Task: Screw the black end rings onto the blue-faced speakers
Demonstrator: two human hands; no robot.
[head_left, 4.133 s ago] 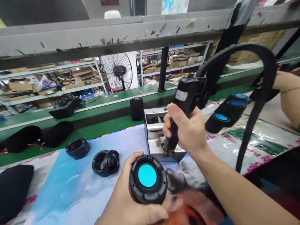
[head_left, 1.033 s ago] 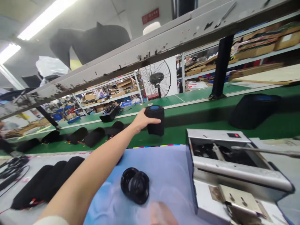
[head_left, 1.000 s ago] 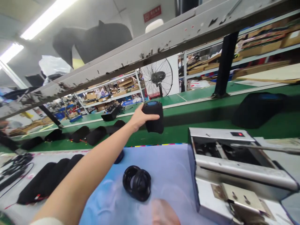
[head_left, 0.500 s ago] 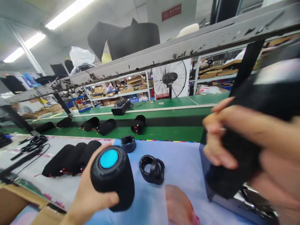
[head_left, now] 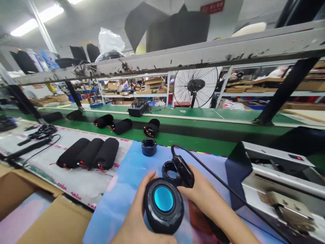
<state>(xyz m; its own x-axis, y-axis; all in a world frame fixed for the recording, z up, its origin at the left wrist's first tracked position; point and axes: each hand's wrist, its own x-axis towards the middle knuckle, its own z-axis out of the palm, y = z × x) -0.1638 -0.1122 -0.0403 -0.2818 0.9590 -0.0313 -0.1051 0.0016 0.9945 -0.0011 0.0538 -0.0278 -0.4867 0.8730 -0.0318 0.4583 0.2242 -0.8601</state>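
Note:
My left hand (head_left: 138, 217) grips a black cylindrical speaker (head_left: 164, 203), with its round cyan-blue end facing up towards me. My right hand (head_left: 200, 191) is shut around a black corded electric screwdriver (head_left: 184, 171), held just above the speaker's rim. Its thin black cable (head_left: 203, 159) arcs up and to the right. Partly hidden behind the screwdriver, a black rubber ring (head_left: 167, 170) lies on the blue printed sheet (head_left: 114, 196). A dark blue ring (head_left: 149, 147) stands further back on that sheet.
Several black fabric-covered cylinders (head_left: 87, 154) lie on a white printed sheet to the left. More lie on the green conveyor belt (head_left: 162, 135) behind. A metal machine (head_left: 279, 179) stands at the right, and cardboard flaps (head_left: 48, 217) fill the lower left.
My view has swung left and levelled. The speaker has moved down to the centre, its blue end turned up. My right hand has come away from the camera and now shows the screwdriver.

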